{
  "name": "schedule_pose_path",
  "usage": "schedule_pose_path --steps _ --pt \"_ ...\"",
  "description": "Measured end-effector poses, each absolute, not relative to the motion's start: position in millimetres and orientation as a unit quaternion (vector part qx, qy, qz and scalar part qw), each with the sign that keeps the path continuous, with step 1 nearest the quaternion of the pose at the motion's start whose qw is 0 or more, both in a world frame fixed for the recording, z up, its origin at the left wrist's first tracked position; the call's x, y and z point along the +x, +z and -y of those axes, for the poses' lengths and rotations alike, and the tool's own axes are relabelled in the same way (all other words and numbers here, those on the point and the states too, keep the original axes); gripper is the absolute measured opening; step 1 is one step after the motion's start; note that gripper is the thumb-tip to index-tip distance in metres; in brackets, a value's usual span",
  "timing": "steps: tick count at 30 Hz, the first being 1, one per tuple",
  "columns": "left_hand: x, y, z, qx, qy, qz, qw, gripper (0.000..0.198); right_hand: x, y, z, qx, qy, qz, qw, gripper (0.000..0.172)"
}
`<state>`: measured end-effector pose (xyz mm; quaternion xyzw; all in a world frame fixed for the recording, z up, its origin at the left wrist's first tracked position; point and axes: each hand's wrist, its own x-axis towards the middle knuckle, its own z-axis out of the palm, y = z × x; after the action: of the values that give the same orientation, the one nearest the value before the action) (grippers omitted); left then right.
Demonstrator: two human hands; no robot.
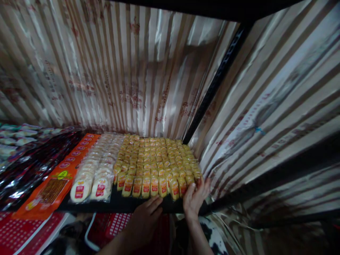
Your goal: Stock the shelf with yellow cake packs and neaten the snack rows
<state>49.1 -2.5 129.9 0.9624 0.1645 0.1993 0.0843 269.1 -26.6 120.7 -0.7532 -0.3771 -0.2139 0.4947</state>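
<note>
Striped sheeting (106, 71): it covers the back and the right side, with wrinkles, brown stripes and reddish print.
Black shelf (124, 204): it carries all the packed goods; a dark post (217, 81) stands at its rear right.
Yellow packets (159, 159): they lie on the right part of the shelf, in many close rows, from the front edge to the sheeting. Each is small, long and rounded, in shiny wrapping; those in front lean and show red-orange labels. The row bends slightly near the right end.
Dark shiny packs (47, 152): they lie at the left; their content I cannot tell.
Orange pouch (60, 180): it lies lengthwise and its front end passes over the shelf edge; its window shows brown sticks (53, 190).
Clear wrappers (85, 171): 2 columns, with white round pieces inside and red labels.
Red baskets (16, 228): 2 are visible below the shelf, partly hidden; their content is unclear.
Left hand (147, 217): fingers extended and close together, at the front edge, just beside the packets; contact I cannot tell.
Right hand (196, 196): fingers open, extended beside the right end of the front row.
</note>
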Motion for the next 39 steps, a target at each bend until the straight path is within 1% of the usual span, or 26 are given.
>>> schedule_pose_path --steps 3,5,8,12,15,17,22,28,33,36,39 --pt "42 113 -2 0.953 0.240 -0.179 0.044 0.041 256 149 7 -0.714 -0.201 0.469 0.480 0.052" --pt "39 100 -6 0.947 0.264 -0.183 0.024 0.041 247 164 -20 -0.691 -0.159 0.548 0.443 0.050" --pt "38 83 -13 0.942 0.281 -0.186 0.014 0.045 235 176 -72 -0.681 -0.077 0.647 0.334 0.050" --pt "38 73 -20 0.943 0.289 -0.160 0.036 0.047 225 177 -134 -0.658 -0.018 0.731 0.179 0.050" --pt "39 72 -25 0.935 0.314 -0.154 0.053 0.042 219 173 -157 -0.671 0.037 0.733 0.101 0.054" --pt "41 73 -27 0.929 0.329 -0.156 0.069 0.038 217 169 -161 -0.683 0.066 0.725 0.070 0.056" --pt "45 76 -31 0.915 0.343 -0.177 0.115 0.034 217 166 -152 -0.683 0.081 0.724 0.052 0.058" --pt "42 82 -35 0.918 0.334 -0.155 0.148 0.036 215 174 -169 -0.689 0.054 0.719 0.077 0.058" --pt "36 96 -34 0.909 0.346 -0.139 0.188 0.036 216 172 -179 -0.710 0.104 0.696 0.007 0.062" --pt "33 100 -32 0.897 0.381 -0.146 0.168 0.033 216 175 -180 -0.710 0.102 0.697 0.002 0.063" --pt "29 104 -31 0.870 0.438 -0.178 0.139 0.030 208 179 -189 -0.685 0.079 0.723 0.034 0.063"
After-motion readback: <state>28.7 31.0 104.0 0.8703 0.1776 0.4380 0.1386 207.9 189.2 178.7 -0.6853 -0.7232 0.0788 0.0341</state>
